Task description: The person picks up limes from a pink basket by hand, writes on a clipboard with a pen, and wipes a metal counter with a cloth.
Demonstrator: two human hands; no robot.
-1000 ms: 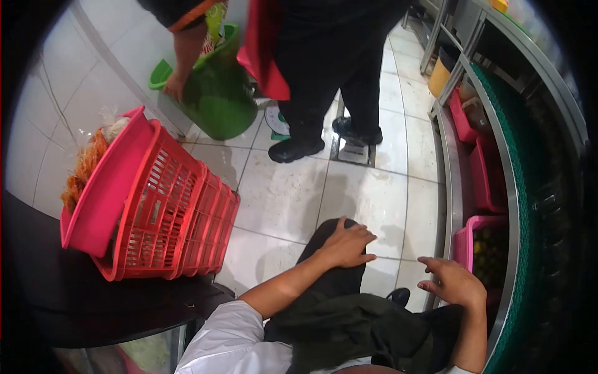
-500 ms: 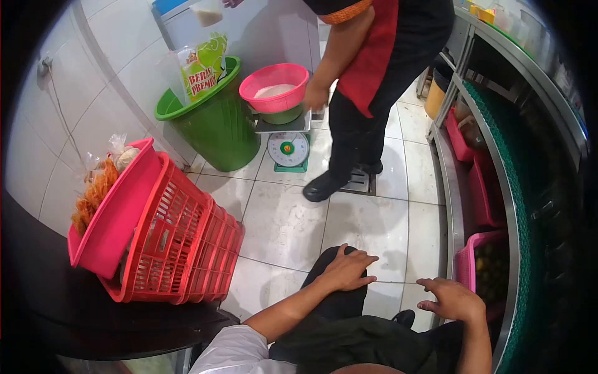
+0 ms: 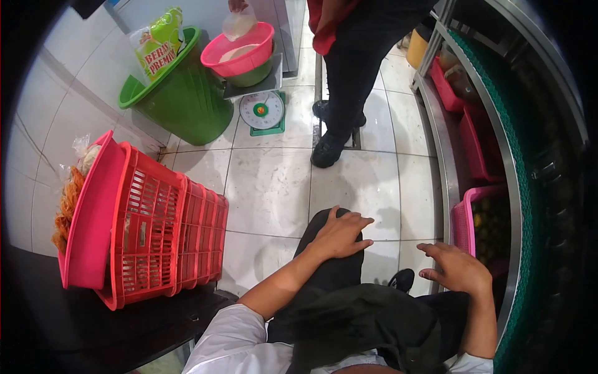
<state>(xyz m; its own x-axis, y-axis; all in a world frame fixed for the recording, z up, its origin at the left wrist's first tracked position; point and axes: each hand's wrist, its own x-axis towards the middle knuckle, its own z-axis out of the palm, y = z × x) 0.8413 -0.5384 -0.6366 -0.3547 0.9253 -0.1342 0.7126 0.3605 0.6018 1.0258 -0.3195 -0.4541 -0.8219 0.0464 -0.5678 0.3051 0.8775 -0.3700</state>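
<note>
Edges cut off, middle mostly clear

Left hand (image 3: 339,235) is palm down on the person's black-trousered knee (image 3: 313,228), fingers fanned and thumb out to the side. Right hand (image 3: 458,269) has its fingers loosely bent with the thumb apart; can't tell if that wrist touches the leg behind it. Nearest thing to it is a bright pink plastic basket (image 3: 463,225) on the low metal shelf, holding green and yellow round fruit (image 3: 489,218) that's too dark to pick out properly. The shelf's edge hides part of the basket.

Up top, a co-worker's hand (image 3: 237,5) is mostly cropped, gripping a see-through plastic container (image 3: 240,26) over a round pink plastic basin (image 3: 252,62) of pale stuff. Can't tell if container and rim touch. The basin sits in a green bowl on a green dial scale (image 3: 261,111), and I can't read its numbers. Just beside that, a tall green plastic bin (image 3: 187,106) has a green-and-white bag (image 3: 159,47) poking out; "BERAS" is legible, the second word is cut short. The co-worker's upper body is out of frame.
</note>
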